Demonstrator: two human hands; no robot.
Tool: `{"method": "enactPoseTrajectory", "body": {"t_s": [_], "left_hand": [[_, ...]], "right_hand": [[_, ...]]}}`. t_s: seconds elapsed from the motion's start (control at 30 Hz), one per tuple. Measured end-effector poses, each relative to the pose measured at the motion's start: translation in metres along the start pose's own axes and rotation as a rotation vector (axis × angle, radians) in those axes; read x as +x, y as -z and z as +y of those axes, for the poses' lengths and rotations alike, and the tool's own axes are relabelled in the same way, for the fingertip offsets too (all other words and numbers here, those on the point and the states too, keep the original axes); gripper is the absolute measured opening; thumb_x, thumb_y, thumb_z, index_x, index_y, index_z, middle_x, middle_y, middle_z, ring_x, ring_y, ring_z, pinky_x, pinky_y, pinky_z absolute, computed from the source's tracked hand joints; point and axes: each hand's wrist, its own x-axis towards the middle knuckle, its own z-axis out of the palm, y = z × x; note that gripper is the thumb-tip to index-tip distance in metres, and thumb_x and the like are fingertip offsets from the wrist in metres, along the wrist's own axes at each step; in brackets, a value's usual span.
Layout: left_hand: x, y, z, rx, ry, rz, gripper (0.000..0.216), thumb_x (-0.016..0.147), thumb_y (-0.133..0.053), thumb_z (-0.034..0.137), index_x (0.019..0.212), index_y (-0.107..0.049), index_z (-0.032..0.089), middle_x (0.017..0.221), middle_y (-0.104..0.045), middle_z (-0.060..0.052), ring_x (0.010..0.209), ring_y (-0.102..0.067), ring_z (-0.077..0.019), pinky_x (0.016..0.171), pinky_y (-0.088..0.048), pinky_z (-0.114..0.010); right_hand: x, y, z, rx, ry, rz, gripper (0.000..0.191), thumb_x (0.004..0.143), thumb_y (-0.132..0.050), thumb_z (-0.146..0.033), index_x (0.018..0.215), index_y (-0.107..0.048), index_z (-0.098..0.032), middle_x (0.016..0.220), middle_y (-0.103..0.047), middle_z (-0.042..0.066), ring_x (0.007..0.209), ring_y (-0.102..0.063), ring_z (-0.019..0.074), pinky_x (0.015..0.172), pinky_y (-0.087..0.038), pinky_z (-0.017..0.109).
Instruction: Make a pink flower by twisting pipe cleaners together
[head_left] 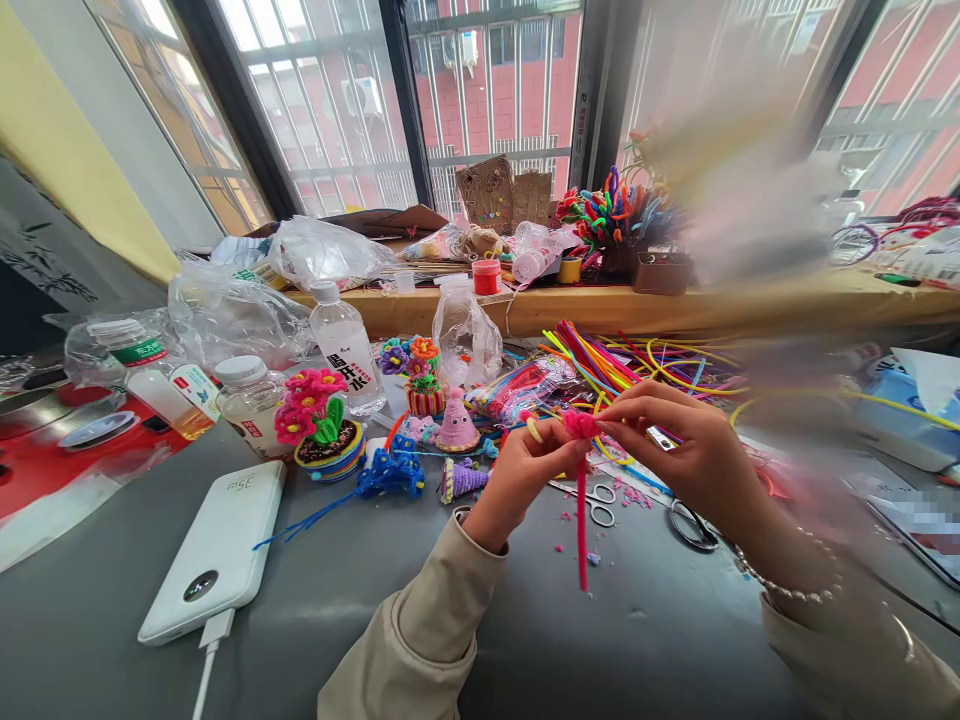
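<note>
My left hand [525, 475] and my right hand [694, 455] meet above the grey table [337, 600], both pinched on a pink pipe cleaner [581, 530]. Its top is coiled into a small fuzzy pink bud between my fingertips, and the straight stem hangs down toward the table. A yellowish ring-shaped bit sits at my left fingertips. A bead bracelet circles my right wrist. Pink fluff crumbs lie on the table below the stem.
Pipe-cleaner flower pots [322, 430], a small pink cone hat [456, 425], a blue flower [390, 475], water bottles [346, 345], a white power bank [217, 550], scissors [600, 500], a heap of coloured pipe cleaners [622, 365], plastic bags and a cluttered window ledge surround my hands.
</note>
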Motion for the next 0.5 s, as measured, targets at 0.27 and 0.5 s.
{"method": "enactPoseTrajectory", "body": {"t_s": [0.27,0.5], "left_hand": [[0.0003,-0.0004,-0.0016,0.018,-0.028,0.029,0.023,0.066,-0.062,0.025,0.054,-0.047,0.013,0.051,-0.05,0.003,0.05,-0.044,-0.0049,0.051,-0.035,-0.019],[-0.0006,-0.0021,-0.0025,0.026,-0.051,0.066,0.022,0.066,-0.062,0.026,0.054,-0.048,0.013,0.052,-0.052,0.002,0.05,-0.045,-0.0055,0.051,-0.036,-0.019]], "right_hand": [[0.0007,-0.0016,-0.0002,-0.017,0.031,0.031,0.006,0.075,-0.054,-0.019,0.075,-0.059,-0.019,0.075,-0.057,0.002,0.063,-0.055,0.0109,0.058,-0.046,0.023],[0.0003,-0.0068,-0.0013,-0.127,0.146,0.109,0.007,0.076,-0.052,-0.015,0.077,-0.057,-0.019,0.076,-0.058,0.003,0.069,-0.056,0.013,0.063,-0.047,0.025]]}}
